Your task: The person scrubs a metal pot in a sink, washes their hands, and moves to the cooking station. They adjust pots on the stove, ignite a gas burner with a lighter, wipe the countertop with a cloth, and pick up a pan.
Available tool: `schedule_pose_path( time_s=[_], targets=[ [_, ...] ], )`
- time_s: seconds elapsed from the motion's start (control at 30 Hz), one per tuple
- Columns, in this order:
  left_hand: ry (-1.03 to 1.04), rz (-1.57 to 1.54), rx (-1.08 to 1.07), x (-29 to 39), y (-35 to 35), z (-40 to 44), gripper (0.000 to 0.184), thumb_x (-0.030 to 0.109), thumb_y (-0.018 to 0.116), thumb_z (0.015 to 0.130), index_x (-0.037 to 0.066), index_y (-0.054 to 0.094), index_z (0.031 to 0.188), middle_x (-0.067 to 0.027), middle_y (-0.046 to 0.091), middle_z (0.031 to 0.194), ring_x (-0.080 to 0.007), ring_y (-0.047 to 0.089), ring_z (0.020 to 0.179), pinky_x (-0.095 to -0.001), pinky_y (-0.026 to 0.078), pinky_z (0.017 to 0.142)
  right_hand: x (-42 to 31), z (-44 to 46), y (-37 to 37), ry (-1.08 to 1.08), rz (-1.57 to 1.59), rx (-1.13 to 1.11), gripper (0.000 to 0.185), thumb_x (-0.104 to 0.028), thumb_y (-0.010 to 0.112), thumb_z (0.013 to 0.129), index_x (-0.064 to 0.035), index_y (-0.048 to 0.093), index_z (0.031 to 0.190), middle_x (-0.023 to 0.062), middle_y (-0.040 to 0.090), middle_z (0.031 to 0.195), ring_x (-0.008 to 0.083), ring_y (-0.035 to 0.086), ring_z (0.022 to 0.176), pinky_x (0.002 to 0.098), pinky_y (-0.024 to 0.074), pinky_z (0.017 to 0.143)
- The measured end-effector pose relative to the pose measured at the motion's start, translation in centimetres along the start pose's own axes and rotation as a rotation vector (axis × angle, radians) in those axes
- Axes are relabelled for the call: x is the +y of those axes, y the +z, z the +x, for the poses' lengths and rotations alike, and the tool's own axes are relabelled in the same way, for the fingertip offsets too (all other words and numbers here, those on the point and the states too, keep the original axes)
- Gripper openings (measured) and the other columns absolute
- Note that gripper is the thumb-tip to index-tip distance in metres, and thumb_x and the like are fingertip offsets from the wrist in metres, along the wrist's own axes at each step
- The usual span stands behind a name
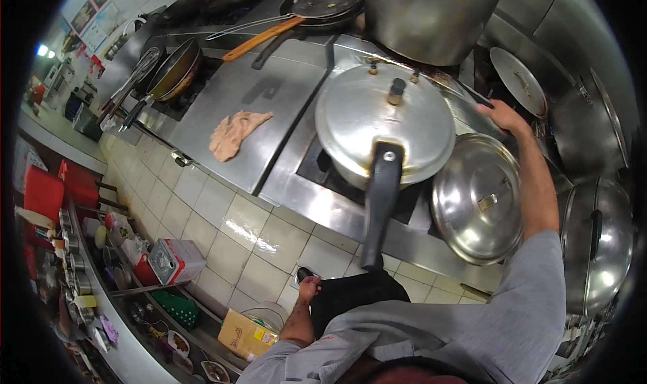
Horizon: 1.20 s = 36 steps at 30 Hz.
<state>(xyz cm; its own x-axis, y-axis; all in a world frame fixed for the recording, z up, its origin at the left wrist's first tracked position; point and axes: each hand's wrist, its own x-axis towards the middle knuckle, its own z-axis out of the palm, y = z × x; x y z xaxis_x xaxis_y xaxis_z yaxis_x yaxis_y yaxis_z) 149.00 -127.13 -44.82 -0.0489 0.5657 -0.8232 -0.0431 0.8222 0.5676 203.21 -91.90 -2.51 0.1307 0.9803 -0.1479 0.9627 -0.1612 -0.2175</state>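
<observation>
My right hand (502,116) reaches out to the back of the stove, its fingers closed at the end of a thin dark handle (474,95). What this handle belongs to is hidden. Beside that hand stands a large pressure cooker (350,111), lid on, its long black handle pointing toward me. A round steel lid (465,195) lies under my right forearm. My left hand (309,288) hangs low by my dark clothing, fingers curled, with nothing visible in it. A crumpled beige cloth (236,134) rests on the steel counter left of the cooker.
Behind the cooker stands a tall steel pot (431,16). Pans and a strainer (327,3) with a wooden handle (264,39) lie at the back. Farther left is a frying pan (174,70). Large lidded pots (596,242) line the right side. Shelves (135,300) with boxes stand lower left.
</observation>
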Motion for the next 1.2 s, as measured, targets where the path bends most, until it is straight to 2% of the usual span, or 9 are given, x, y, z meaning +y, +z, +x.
schedule_pose_path(
  time_s=[0.1, 0.27, 0.43, 0.47, 0.5, 0.63, 0.77, 1.1, 1.2],
  targets=[
    [-0.032, 0.034, 0.064, 1.3, -5.3, 0.0, 0.017, 0.022, 0.057, 0.079, 0.007, 0.054, 0.085, 0.0000, 0.055, 0.068, -0.0078, 0.052, 0.052, -0.0225, 0.041, 0.045, -4.8, -6.6, -4.7, 0.390, 0.204, -0.117, 0.073, -0.054, 0.047, 0.078, 0.0088, 0.042, 0.116, 0.0202, 0.056, 0.101, 0.0284, 0.050, 0.103, 0.0307, 0.0353, 0.089],
    [0.047, 0.062, 0.044, 2.7, -18.0, 2.2, 0.017, 0.018, 0.053, 0.077, 0.003, 0.055, 0.084, -0.0047, 0.056, 0.068, -0.0127, 0.052, 0.050, -0.0247, 0.040, 0.040, -14.0, -9.2, -10.0, 0.200, 0.569, 0.335, 0.053, -0.055, 0.047, 0.079, -0.0036, 0.056, 0.090, 0.0045, 0.053, 0.063, 0.0131, 0.045, 0.041, 0.0259, 0.0397, 0.044],
    [0.045, -0.086, 0.165, 7.9, -29.5, 4.6, 0.017, 0.019, 0.048, 0.078, 0.004, 0.052, 0.086, -0.0058, 0.053, 0.077, -0.0145, 0.051, 0.056, -0.0232, 0.037, 0.040, -31.6, -3.3, -9.2, 0.046, 1.584, 0.242, 0.037, -0.040, 0.052, 0.081, -0.0119, 0.045, 0.057, 0.0009, 0.042, 0.048, 0.0135, 0.036, 0.038, 0.0283, 0.0314, 0.035],
    [0.080, -0.093, 0.146, 9.0, -30.7, 5.1, 0.017, 0.020, 0.049, 0.079, 0.004, 0.052, 0.086, -0.0059, 0.053, 0.077, -0.0134, 0.051, 0.056, -0.0230, 0.036, 0.039, -36.6, -2.3, -7.6, 0.135, 1.541, 0.302, 0.049, -0.059, 0.040, 0.079, -0.0154, 0.035, 0.057, -0.0016, 0.033, 0.046, 0.0109, 0.030, 0.037, 0.0248, 0.0272, 0.034],
    [0.119, -0.149, 0.226, 11.0, -30.6, 4.1, 0.015, 0.017, 0.051, 0.077, 0.004, 0.052, 0.083, -0.0046, 0.052, 0.069, -0.0135, 0.051, 0.053, -0.0215, 0.035, 0.039, -38.3, -0.4, -5.2, 0.064, 1.912, -0.059, 0.046, -0.055, 0.045, 0.080, -0.0127, 0.038, 0.061, -0.0016, 0.037, 0.048, 0.0120, 0.033, 0.038, 0.0257, 0.0300, 0.034],
    [0.180, -0.175, 0.183, 15.1, -31.2, 4.8, 0.014, 0.016, 0.051, 0.079, 0.005, 0.052, 0.087, -0.0023, 0.053, 0.070, -0.0108, 0.051, 0.053, -0.0201, 0.035, 0.040, -46.5, 6.2, 6.2, 0.289, 1.832, 0.299, 0.046, -0.050, 0.040, 0.084, -0.0048, 0.044, 0.075, 0.0077, 0.043, 0.055, 0.0213, 0.042, 0.040, 0.0396, 0.0390, 0.037],
    [0.174, -0.112, 0.113, 13.8, -32.6, 7.0, 0.014, 0.018, 0.051, 0.080, 0.006, 0.053, 0.087, -0.0018, 0.053, 0.070, -0.0103, 0.051, 0.054, -0.0202, 0.036, 0.042, -44.9, 13.7, 13.3, 0.657, 1.143, 0.566, 0.052, -0.043, 0.046, 0.082, 0.0021, 0.049, 0.108, 0.0170, 0.056, 0.102, 0.0282, 0.056, 0.089, 0.0372, 0.0464, 0.071],
    [-0.148, -0.070, 0.194, 11.5, -39.9, 5.4, 0.013, 0.017, 0.052, 0.079, 0.006, 0.051, 0.086, -0.0020, 0.050, 0.063, -0.0119, 0.048, 0.048, -0.0238, 0.035, 0.039, -31.5, 26.8, 14.3, 0.559, 0.098, 0.207, 0.046, -0.040, 0.046, 0.081, -0.0079, 0.050, 0.115, 0.0106, 0.048, 0.120, 0.0218, 0.046, 0.111, 0.0316, 0.0359, 0.092],
    [-0.220, -0.167, 0.212, 14.2, -40.4, 6.9, 0.015, 0.017, 0.052, 0.079, 0.006, 0.051, 0.088, -0.0026, 0.051, 0.064, -0.0126, 0.048, 0.048, -0.0243, 0.035, 0.039, -36.0, 24.4, 12.7, 0.909, 0.411, 0.262, 0.050, -0.040, 0.049, 0.080, -0.0054, 0.048, 0.116, 0.0115, 0.047, 0.121, 0.0223, 0.044, 0.113, 0.0318, 0.0353, 0.093]
  ],
)
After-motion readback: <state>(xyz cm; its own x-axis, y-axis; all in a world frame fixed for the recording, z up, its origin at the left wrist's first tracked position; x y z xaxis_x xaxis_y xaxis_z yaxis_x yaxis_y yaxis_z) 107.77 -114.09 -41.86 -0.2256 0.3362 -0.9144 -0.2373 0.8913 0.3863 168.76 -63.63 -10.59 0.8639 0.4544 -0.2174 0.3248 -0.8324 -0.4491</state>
